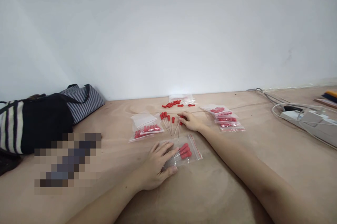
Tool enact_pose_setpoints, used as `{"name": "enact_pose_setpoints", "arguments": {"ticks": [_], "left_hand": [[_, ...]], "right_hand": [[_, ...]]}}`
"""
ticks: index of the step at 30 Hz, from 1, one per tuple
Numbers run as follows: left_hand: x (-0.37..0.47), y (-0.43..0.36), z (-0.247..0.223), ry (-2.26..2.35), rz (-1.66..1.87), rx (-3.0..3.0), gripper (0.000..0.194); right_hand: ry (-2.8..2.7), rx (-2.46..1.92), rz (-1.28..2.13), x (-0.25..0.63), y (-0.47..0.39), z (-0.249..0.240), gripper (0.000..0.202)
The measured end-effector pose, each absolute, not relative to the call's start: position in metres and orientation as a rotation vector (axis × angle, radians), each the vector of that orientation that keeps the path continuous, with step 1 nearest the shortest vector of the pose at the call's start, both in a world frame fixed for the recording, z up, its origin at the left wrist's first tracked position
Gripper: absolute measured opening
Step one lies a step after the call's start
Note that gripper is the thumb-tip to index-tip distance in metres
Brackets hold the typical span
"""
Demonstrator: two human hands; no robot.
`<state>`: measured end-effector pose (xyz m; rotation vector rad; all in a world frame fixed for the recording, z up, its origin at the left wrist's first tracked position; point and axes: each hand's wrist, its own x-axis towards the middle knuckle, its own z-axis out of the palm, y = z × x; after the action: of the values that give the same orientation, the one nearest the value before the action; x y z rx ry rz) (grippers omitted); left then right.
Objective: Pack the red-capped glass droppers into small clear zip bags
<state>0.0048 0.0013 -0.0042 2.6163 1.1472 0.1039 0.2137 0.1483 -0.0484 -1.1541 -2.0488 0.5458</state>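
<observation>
My left hand [156, 168] lies on the open end of a clear zip bag [195, 148] that holds several red-capped droppers [185, 151], holding it down on the wooden table [223, 189]. My right hand [190, 121] reaches further out, fingers pinched on a red-capped dropper [180, 123] among several loose droppers [166, 118] lying in a row. Red rubber caps [173, 104] lie scattered beyond them.
A filled zip bag [146, 131] lies left of the loose droppers. A stack of filled bags [226, 118] sits to the right. A striped bag and dark cloth [47, 117] occupy the left. Cables and a white power strip [302, 115] lie far right. A white wall rises behind.
</observation>
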Motion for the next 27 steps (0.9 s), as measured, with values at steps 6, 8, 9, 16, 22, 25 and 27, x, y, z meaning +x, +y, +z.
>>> {"name": "enact_pose_setpoints", "arguments": {"ticks": [6,8,9,16,22,25,27], "left_hand": [[0.006,0.001,-0.003,1.154,0.102,2.614,0.048],[0.006,0.001,-0.003,1.16,0.098,2.612,0.049],[0.006,0.001,-0.002,1.159,0.096,2.613,0.049],[0.007,0.001,-0.001,1.134,0.091,2.637,0.045],[0.007,0.001,-0.003,1.107,0.138,2.639,0.044],[0.007,0.001,-0.002,1.124,0.122,2.629,0.046],[0.008,0.0,-0.002,1.127,0.122,2.623,0.048]], "right_hand": [[-1.99,-1.131,0.627,0.259,0.127,-0.049,0.027],[-1.953,-1.103,0.694,0.276,0.117,-0.049,0.024],[-1.923,-1.096,0.73,0.283,0.111,-0.05,0.022],[-1.749,-1.14,0.755,0.316,0.051,-0.052,0.019],[-1.768,-1.191,0.792,0.331,0.022,-0.049,0.019],[-1.787,-1.2,0.743,0.335,0.024,-0.047,0.018],[-1.805,-1.205,0.717,0.338,0.026,-0.045,0.019]]}}
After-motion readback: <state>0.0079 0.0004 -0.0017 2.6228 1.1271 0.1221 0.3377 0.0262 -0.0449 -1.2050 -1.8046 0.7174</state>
